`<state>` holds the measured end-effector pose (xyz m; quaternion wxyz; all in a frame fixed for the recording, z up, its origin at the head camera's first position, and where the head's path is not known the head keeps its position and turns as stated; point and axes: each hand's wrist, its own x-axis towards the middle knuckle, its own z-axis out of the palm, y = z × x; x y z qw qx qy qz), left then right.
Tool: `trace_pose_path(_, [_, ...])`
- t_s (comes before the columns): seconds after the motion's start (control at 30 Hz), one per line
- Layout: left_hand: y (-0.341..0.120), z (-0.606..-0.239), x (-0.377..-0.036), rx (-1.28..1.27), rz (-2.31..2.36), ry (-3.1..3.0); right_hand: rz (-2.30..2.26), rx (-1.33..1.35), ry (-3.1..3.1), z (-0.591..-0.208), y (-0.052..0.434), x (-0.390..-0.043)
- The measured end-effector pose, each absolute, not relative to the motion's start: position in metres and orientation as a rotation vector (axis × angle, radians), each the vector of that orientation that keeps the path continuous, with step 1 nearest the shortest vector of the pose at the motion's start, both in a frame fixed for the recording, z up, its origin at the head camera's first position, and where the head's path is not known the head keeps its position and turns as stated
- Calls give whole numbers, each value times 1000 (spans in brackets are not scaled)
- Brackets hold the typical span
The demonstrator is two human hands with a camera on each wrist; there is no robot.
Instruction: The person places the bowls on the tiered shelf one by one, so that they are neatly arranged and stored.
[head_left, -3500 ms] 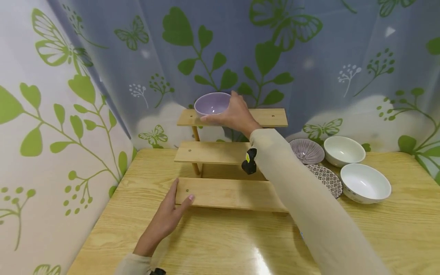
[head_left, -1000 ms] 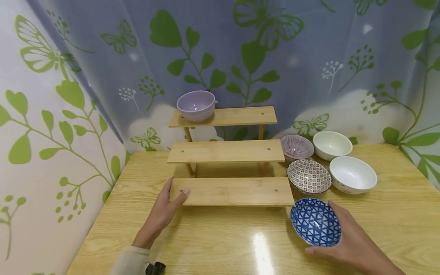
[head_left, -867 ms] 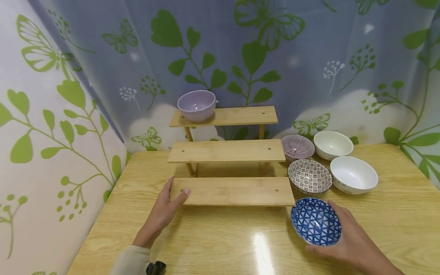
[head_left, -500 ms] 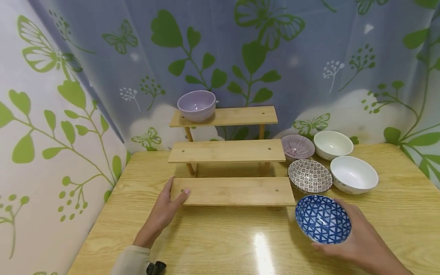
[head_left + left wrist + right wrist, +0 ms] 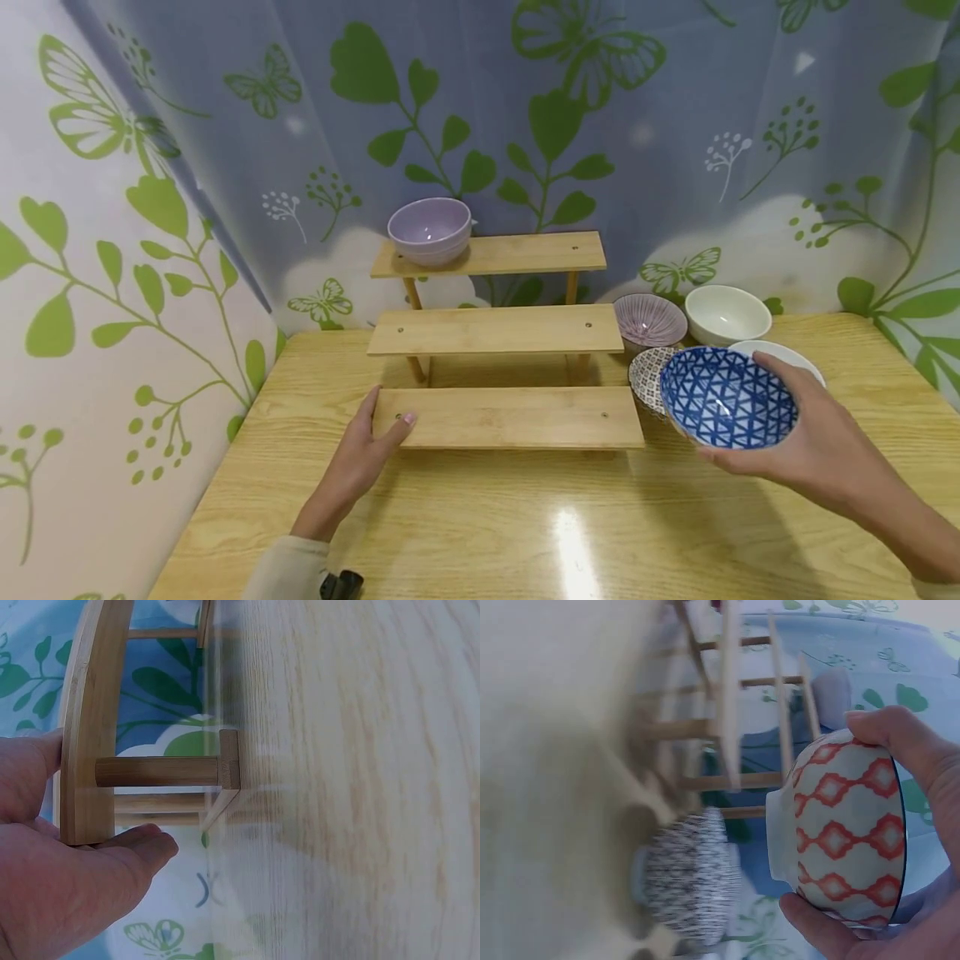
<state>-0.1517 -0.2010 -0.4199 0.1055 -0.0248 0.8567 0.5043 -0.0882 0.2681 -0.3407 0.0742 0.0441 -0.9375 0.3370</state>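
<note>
Right hand [image 5: 817, 442] grips the blue bowl [image 5: 727, 408] at right of centre, lifted off the table: blue-and-white triangle lattice inside, red diamond chains outside. Left hand [image 5: 363, 454] rests open-fingered on the wooden rack [image 5: 510, 417].

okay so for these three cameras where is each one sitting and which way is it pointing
Head: above, facing forward and down at the stepped wooden rack; both hands show.
Left wrist: low beside the rack's bottom board, looking along the table; left hand shows.
Right wrist: beneath the right hand, facing the blue patterned bowl.
Shared: head and right wrist both show that bowl.
</note>
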Motion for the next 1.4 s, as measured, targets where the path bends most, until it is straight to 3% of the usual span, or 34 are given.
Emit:
trace_pose_path(0.5, [-201,-420,-151,-71,1495,2511,1179,154,-2780,-269,227,-189])
trace_pose_path(0.9, [-203,-422,-152,-55,1509,2518,1248,135,-2778,-259,187,-258])
trace_pose_path(1.4, [-203,-421,-153,-39,1508,2528,1342,109,-2768,-268,135,-296])
